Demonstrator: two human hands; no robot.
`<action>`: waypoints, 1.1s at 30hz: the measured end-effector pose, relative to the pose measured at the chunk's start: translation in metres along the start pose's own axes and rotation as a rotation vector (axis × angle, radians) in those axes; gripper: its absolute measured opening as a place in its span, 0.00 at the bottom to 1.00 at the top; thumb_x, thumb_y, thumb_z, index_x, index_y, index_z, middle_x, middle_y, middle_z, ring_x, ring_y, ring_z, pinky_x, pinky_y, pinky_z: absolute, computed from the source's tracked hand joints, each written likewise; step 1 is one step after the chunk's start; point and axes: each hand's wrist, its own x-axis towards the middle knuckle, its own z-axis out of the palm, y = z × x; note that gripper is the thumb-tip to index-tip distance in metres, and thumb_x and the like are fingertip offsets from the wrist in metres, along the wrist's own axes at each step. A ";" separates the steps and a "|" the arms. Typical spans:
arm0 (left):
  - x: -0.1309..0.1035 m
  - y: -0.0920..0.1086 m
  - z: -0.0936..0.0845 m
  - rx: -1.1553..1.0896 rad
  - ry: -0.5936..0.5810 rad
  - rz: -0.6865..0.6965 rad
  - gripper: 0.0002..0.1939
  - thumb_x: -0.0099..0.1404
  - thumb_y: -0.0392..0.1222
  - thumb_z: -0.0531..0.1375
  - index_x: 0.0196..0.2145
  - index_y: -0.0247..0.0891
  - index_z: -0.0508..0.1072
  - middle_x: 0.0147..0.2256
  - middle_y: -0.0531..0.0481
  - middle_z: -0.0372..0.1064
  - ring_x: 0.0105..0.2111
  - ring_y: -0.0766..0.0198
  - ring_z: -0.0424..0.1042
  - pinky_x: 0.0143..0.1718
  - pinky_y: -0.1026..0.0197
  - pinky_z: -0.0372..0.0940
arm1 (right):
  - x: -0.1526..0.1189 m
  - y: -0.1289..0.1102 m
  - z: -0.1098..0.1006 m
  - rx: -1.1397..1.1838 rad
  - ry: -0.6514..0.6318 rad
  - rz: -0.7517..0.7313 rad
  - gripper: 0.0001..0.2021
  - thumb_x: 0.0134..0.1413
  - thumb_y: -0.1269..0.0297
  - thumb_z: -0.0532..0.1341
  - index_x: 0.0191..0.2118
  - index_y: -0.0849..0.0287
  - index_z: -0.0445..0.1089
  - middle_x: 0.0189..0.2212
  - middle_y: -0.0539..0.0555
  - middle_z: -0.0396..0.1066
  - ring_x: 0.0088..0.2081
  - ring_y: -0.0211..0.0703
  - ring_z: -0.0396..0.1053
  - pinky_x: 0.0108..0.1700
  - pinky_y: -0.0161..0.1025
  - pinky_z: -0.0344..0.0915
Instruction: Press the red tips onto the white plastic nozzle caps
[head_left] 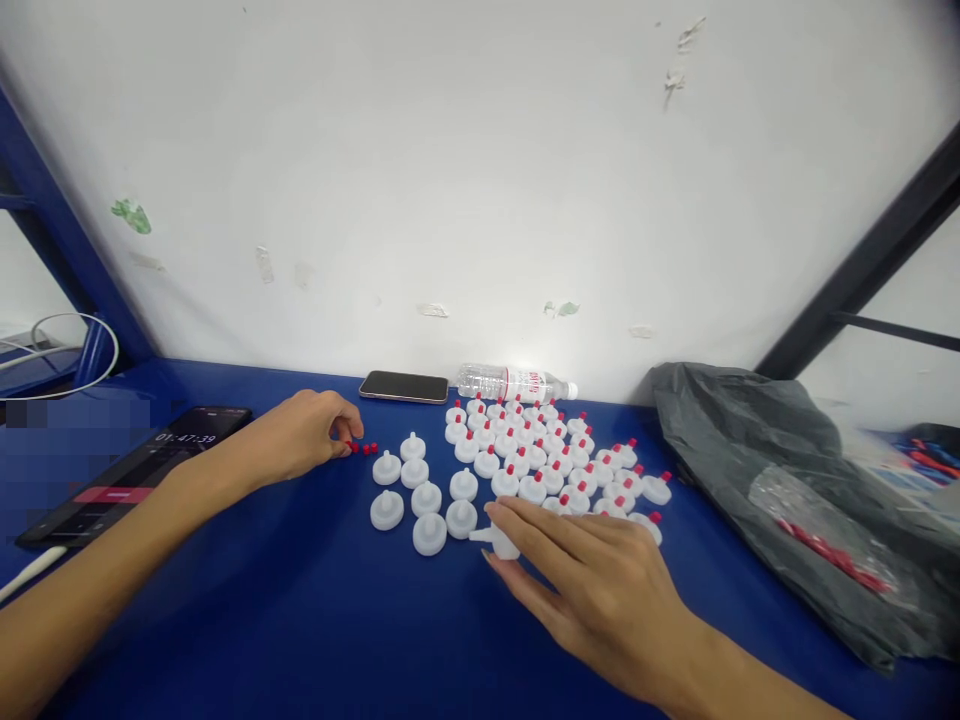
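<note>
My right hand (600, 580) grips a white nozzle cap (504, 545) between thumb and fingers, its bare spout pointing left. At the left, my left hand (311, 435) is closed in a pinch at the table top, with a small red cap (352, 447) at its fingertips. Just right of those fingertips lie loose red caps (370, 449). Between the hands stand several white nozzle caps (426, 498) without red tips. Beyond my right hand, many more white nozzle caps (506, 440) stand crowded together, each with a red tip; my right hand hides some of them.
A dark phone (405, 387) and a clear plastic bottle (517, 383) lie along the wall. At the left, a larger phone (142, 470) shows a timer and has a white cable. A grey plastic bag (750, 430) at the right bears a clear bag of red pieces (832, 550).
</note>
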 end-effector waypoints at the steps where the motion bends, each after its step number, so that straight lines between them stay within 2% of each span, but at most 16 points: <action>1: 0.000 0.000 0.000 0.000 -0.003 0.002 0.14 0.74 0.49 0.65 0.51 0.38 0.77 0.51 0.46 0.78 0.48 0.56 0.79 0.50 0.48 0.76 | 0.000 0.000 0.000 0.006 0.001 0.000 0.12 0.78 0.65 0.57 0.55 0.61 0.76 0.47 0.56 0.85 0.31 0.38 0.83 0.29 0.36 0.74; 11: -0.001 0.004 -0.002 0.004 -0.019 0.008 0.14 0.74 0.49 0.65 0.51 0.38 0.78 0.49 0.46 0.78 0.46 0.56 0.79 0.49 0.48 0.77 | -0.003 -0.001 0.003 0.056 -0.044 0.039 0.12 0.77 0.65 0.59 0.57 0.60 0.75 0.48 0.56 0.85 0.33 0.41 0.84 0.29 0.39 0.76; 15: -0.001 0.004 -0.001 -0.024 0.006 0.012 0.13 0.73 0.49 0.66 0.48 0.38 0.78 0.46 0.48 0.79 0.44 0.58 0.79 0.48 0.50 0.77 | -0.004 -0.001 0.002 0.102 -0.101 0.094 0.12 0.78 0.59 0.57 0.56 0.56 0.75 0.49 0.55 0.83 0.37 0.42 0.84 0.31 0.38 0.74; 19: -0.005 0.008 -0.004 -0.072 0.140 0.012 0.12 0.72 0.51 0.63 0.41 0.41 0.82 0.38 0.50 0.82 0.39 0.55 0.80 0.43 0.52 0.73 | -0.005 -0.003 0.003 0.115 -0.187 0.138 0.16 0.80 0.52 0.53 0.55 0.52 0.74 0.47 0.53 0.81 0.29 0.40 0.80 0.27 0.39 0.68; 21: -0.007 0.012 -0.007 -0.094 0.239 0.002 0.16 0.71 0.54 0.59 0.40 0.44 0.83 0.38 0.48 0.84 0.41 0.50 0.81 0.42 0.52 0.70 | -0.006 -0.004 0.005 0.153 -0.229 0.161 0.17 0.80 0.49 0.53 0.56 0.50 0.74 0.47 0.52 0.81 0.31 0.42 0.81 0.27 0.39 0.67; 23: -0.009 0.016 -0.009 -0.112 0.322 -0.003 0.20 0.70 0.56 0.56 0.41 0.44 0.84 0.41 0.46 0.85 0.43 0.46 0.81 0.42 0.51 0.69 | -0.008 -0.004 0.009 0.220 -0.263 0.189 0.14 0.78 0.50 0.57 0.56 0.48 0.73 0.48 0.49 0.82 0.35 0.44 0.83 0.29 0.39 0.67; 25: -0.011 0.020 -0.011 -0.125 0.377 0.001 0.21 0.69 0.57 0.55 0.40 0.44 0.84 0.40 0.45 0.85 0.42 0.45 0.81 0.41 0.51 0.68 | -0.010 -0.004 0.013 0.272 -0.295 0.230 0.12 0.73 0.52 0.64 0.56 0.48 0.72 0.44 0.45 0.83 0.35 0.45 0.83 0.31 0.39 0.67; 29: -0.013 0.029 -0.012 -0.144 0.441 0.015 0.20 0.68 0.57 0.55 0.36 0.45 0.83 0.37 0.46 0.85 0.37 0.46 0.80 0.37 0.52 0.66 | -0.011 -0.004 0.016 0.252 -0.353 0.318 0.16 0.62 0.55 0.74 0.51 0.49 0.72 0.34 0.42 0.83 0.31 0.48 0.83 0.31 0.39 0.67; 31: -0.015 0.032 -0.012 -0.152 0.463 0.024 0.20 0.69 0.57 0.55 0.35 0.46 0.83 0.37 0.46 0.85 0.37 0.46 0.80 0.36 0.52 0.66 | -0.010 -0.004 0.015 0.246 -0.373 0.331 0.17 0.60 0.56 0.76 0.49 0.49 0.72 0.35 0.42 0.83 0.33 0.48 0.83 0.32 0.39 0.67; 33: -0.016 0.034 -0.011 -0.162 0.487 0.033 0.20 0.69 0.56 0.55 0.35 0.45 0.83 0.38 0.47 0.85 0.38 0.46 0.81 0.36 0.52 0.66 | -0.007 -0.002 0.012 0.222 -0.360 0.299 0.16 0.62 0.52 0.74 0.47 0.50 0.71 0.40 0.44 0.84 0.34 0.48 0.84 0.31 0.39 0.67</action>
